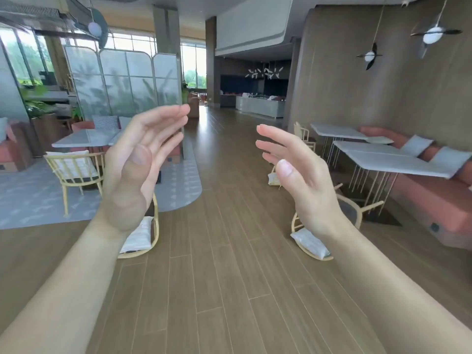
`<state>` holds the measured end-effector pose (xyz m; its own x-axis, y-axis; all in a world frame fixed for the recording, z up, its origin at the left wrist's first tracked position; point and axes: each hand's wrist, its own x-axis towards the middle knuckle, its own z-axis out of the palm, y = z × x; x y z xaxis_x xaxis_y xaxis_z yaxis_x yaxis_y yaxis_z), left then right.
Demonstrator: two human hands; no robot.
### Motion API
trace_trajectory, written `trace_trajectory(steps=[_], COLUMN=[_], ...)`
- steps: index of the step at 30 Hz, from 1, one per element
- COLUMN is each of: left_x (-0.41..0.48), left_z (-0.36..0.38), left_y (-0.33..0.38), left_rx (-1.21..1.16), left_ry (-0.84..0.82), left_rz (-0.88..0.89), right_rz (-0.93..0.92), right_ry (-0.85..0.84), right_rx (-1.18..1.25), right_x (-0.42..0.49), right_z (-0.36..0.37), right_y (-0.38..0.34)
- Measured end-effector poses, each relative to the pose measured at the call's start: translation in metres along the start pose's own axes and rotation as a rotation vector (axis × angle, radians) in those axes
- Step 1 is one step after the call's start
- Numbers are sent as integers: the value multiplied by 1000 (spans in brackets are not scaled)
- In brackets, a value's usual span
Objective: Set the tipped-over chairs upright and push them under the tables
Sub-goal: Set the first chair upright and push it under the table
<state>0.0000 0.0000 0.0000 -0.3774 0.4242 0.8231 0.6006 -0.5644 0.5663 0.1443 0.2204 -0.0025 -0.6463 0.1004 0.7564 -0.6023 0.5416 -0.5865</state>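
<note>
My left hand (139, 164) and my right hand (298, 175) are raised in front of me, palms facing each other, fingers spread, holding nothing. Behind the left hand a pale yellow wooden chair (143, 236) lies tipped over on the wood floor, its white cushion showing. Behind the right wrist a second tipped-over chair (313, 242) lies beside the grey tables (398, 162) on the right. A third tipped chair (273, 178) is partly hidden further back by my right fingers. On the left, one chair (74, 172) stands upright at a grey table (84, 139).
A red bench with grey cushions (434, 200) runs along the right wall behind the tables. Another upright chair (302, 134) stands at the far right table. A grey rug (38, 200) and a glass screen (127, 83) lie left. A wide wooden aisle runs down the middle.
</note>
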Motion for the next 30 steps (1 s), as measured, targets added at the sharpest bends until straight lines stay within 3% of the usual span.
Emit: trace_trajectory(steps=[9, 15, 24, 30], left_x=[56, 70, 77, 121], left_z=[-6, -52, -200, -309], left_y=[-96, -144, -241, -304], left_rx=[180, 303, 406, 414], left_ry=[137, 232, 341, 349], left_rz=[-45, -102, -99, -99], right_rz=[-8, -27, -61, -28], right_ry=[-95, -163, -292, -270], right_rx=[149, 244, 347, 337], right_x=[83, 148, 252, 334], right_z=[-18, 22, 162, 239], right_y=[131, 208, 325, 393])
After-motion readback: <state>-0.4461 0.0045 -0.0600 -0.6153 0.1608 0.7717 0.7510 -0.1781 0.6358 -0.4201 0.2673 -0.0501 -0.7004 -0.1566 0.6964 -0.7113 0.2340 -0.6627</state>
